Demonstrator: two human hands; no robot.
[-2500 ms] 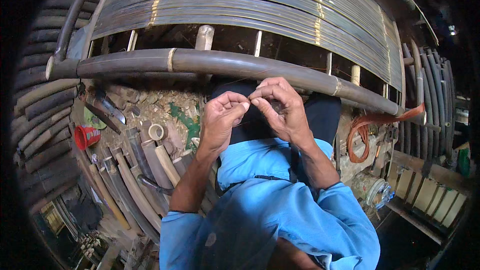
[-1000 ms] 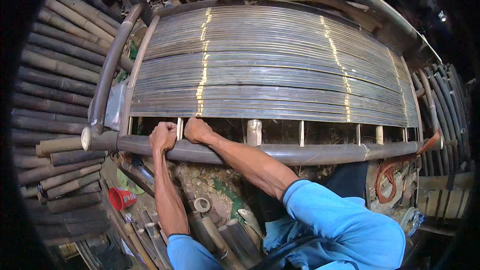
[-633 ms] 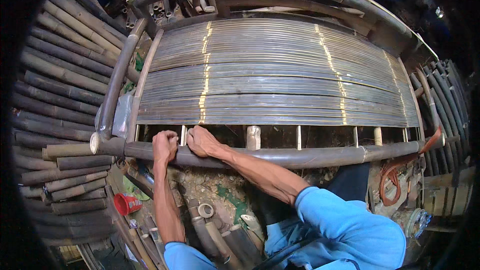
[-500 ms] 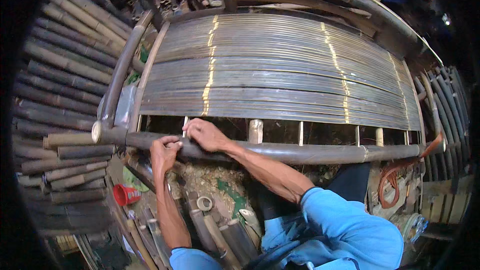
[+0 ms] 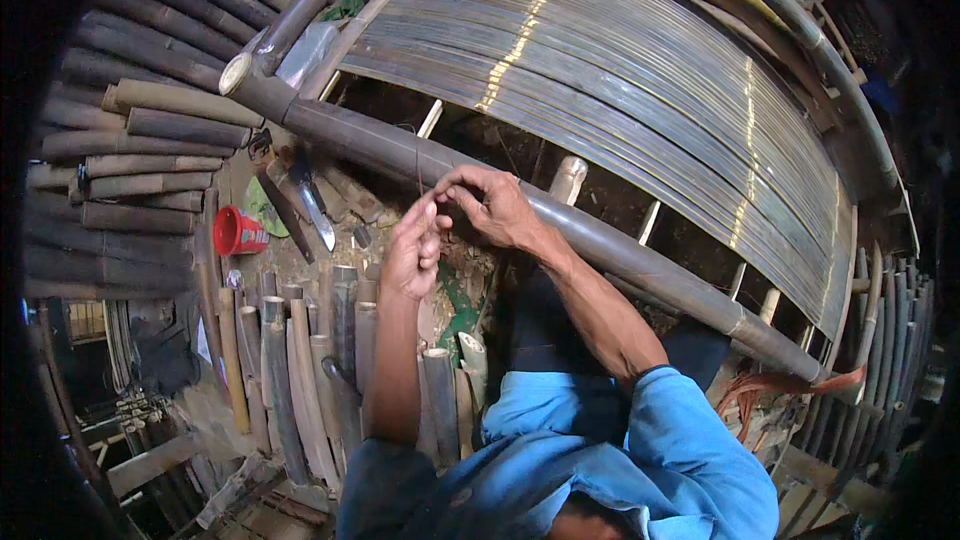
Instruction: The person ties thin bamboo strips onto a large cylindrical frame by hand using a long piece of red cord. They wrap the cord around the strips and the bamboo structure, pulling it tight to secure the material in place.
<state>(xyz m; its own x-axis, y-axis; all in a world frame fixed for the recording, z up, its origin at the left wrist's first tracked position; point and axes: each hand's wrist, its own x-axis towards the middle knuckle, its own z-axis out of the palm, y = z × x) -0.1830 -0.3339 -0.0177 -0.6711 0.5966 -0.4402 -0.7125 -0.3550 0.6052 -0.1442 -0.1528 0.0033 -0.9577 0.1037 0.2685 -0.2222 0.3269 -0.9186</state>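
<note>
In front of my body both hands meet, fingertips touching, just on the near side of a dark bamboo rail point(image 5: 600, 235). My right hand point(image 5: 497, 208) bends over from the right with thumb and forefinger pinched. Below it, my left hand point(image 5: 415, 252) is raised with its fingers curled and its tips against the right's. A thin dark strand point(image 5: 419, 165) rises from the pinched fingertips across the rail; its lower end is hidden. Beyond the rail lies a slatted bamboo panel point(image 5: 620, 75), crossed by pale tied rows. Short pale uprights point(image 5: 430, 119) stand in the gap between.
A knife point(image 5: 320, 218) with a broad blade lies left of my hands, near a red plastic tub point(image 5: 237, 232). Cut bamboo lengths point(image 5: 290, 380) stand below, and stacked poles point(image 5: 150, 155) fill the left. An orange-red strap point(image 5: 775, 383) hangs at the rail's right end.
My hands have come off the rail and the short upright, and now meet nearer my body. The view has turned, so the frame looks tilted and the knife shows more clearly.
</note>
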